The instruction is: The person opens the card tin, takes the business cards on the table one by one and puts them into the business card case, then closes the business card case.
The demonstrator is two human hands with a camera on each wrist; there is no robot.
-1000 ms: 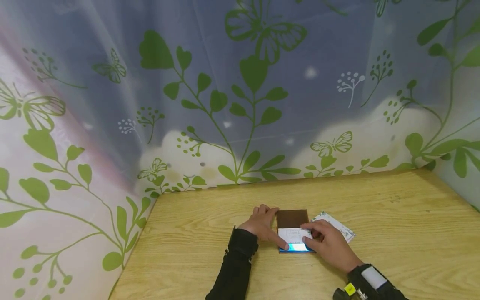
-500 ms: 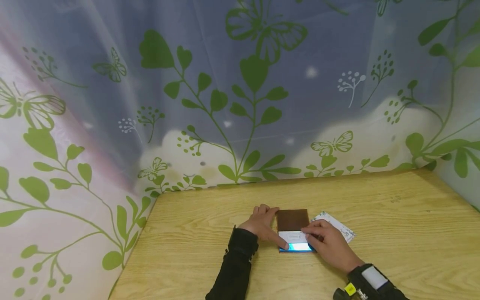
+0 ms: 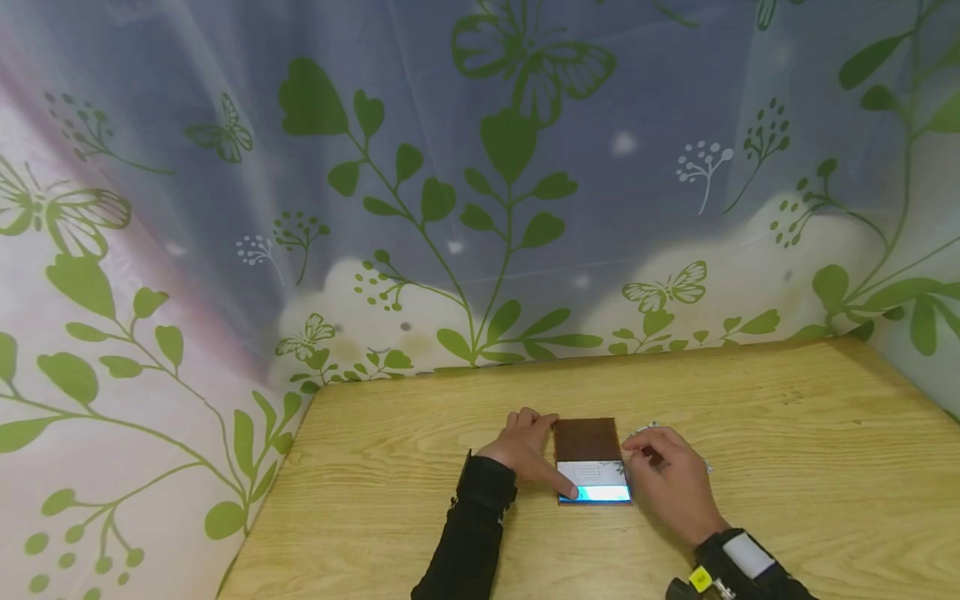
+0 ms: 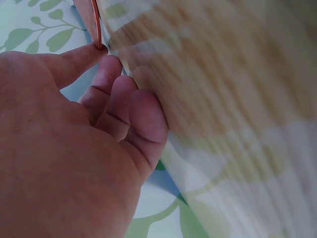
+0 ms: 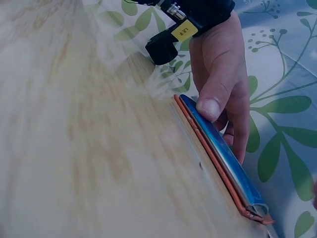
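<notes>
A brown leather wallet point(image 3: 587, 437) lies spread on the wooden table. Across its lower half sit a white printed card point(image 3: 585, 472) and a shiny blue strip point(image 3: 603, 493). My left hand point(image 3: 527, 450) spans the wallet's left side: its straight thumb presses the blue strip and a fingertip touches the top-left corner. In the left wrist view, the other fingers of the left hand point(image 4: 74, 134) rest bent against the table. My right hand point(image 3: 672, 479) is at the wallet's right edge with loosely bent fingers, nothing visible between them. It largely covers the white leaf-patterned cards point(image 3: 647, 428).
The wooden table point(image 3: 405, 442) meets a blue and white curtain point(image 3: 420, 167) with green leaves and butterflies along its back edge. Each wrist wears a black strap; a small camera with a yellow tag point(image 3: 701, 577) sits on the right one.
My right hand slid the white card down toward the blue strip, then released it and moved right, over the leaf-patterned cards. My left hand stays put.
</notes>
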